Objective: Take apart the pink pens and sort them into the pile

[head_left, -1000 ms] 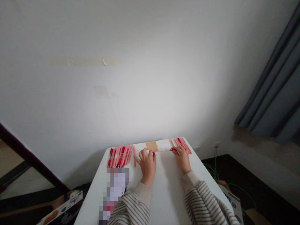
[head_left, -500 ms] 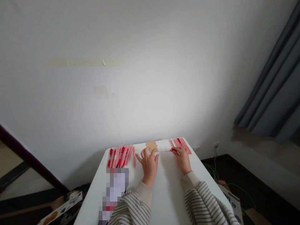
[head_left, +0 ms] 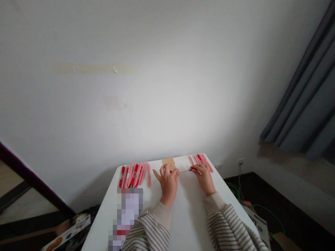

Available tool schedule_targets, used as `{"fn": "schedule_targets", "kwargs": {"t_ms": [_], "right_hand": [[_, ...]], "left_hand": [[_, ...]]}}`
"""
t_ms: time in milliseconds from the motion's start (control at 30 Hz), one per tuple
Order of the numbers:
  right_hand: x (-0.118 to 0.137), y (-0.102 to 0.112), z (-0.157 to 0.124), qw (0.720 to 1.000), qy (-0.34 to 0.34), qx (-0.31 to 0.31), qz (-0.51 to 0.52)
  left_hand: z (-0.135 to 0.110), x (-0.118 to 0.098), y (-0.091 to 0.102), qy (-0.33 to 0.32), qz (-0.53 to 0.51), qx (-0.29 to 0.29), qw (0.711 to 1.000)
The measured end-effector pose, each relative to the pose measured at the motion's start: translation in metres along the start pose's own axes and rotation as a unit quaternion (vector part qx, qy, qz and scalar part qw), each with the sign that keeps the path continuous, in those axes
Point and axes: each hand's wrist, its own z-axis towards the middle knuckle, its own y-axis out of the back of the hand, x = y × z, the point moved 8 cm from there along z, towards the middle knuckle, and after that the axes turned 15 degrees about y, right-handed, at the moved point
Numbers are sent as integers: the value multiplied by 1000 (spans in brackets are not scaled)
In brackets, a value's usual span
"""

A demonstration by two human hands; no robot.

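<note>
Gripping, with closed fingertips of left hand [head_left: 169,183] and right hand [head_left: 205,179], a slim pen-like rod [head_left: 184,170], lower centre of the frame, probably light, stiff and slick enough to roll, so best held near both ends.

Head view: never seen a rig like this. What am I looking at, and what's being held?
No machine here: these are a person's own left hand and right hand, seen by one camera worn on the head, looking forward and down.

On the white table lie red and pink pen-like sticks, a left group and a right group, plus a tan piece near the far edge.

A slim pen-like piece spans both hands, its red end in the right; fingers hide the rest.
</note>
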Motion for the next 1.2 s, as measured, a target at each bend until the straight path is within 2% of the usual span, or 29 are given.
{"fn": "schedule_targets", "kwargs": {"t_ms": [200,500,833,1200], "right_hand": [[-2,-4,0,1000,6,17,22],[9,5,4,999,41,-19,15],[6,2,2,999,33,-28,23],[7,1,2,999,30,-18,24]], "left_hand": [[-2,1,3,-17,-7,2,1000],[-4,-1,6,-18,-7,22,1000],[-5,-2,14,-13,-1,-16,1000],[-7,2,8,-5,8,-17,1000]]}}
